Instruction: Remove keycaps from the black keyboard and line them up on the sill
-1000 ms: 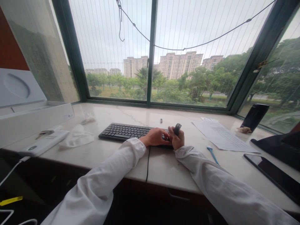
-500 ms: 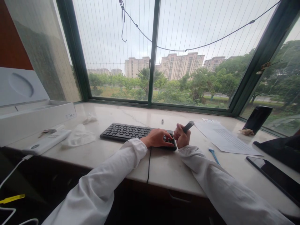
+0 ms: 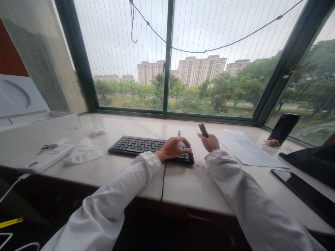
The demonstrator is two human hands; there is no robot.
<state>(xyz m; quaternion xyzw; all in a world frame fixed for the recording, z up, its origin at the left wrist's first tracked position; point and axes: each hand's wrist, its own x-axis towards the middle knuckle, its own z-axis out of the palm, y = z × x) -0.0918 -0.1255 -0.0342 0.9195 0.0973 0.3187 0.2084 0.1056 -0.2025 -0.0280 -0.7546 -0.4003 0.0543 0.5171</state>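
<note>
While your right hand (image 3: 211, 142) grips the dark stick (image 3: 203, 130), steady the keyboard (image 3: 138, 144) with your left hand (image 3: 172, 148). It curls; any pinch is unclear.

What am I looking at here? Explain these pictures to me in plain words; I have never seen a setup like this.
There is no machine here: a person works with two bare hands. All the pictures come from one camera worn on the head, looking forward and down past the white sleeves.

On the pale countertop lies a black keyboard, with a white box and crumpled white tissue to the left. To the right are a printed sheet and a dark, flat device.

The left hand is at the keyboard's right end, finger and thumb curved; whether it grips anything is unclear. The right hand holds a short dark object, upper end showing. I cannot tell what that is.
</note>
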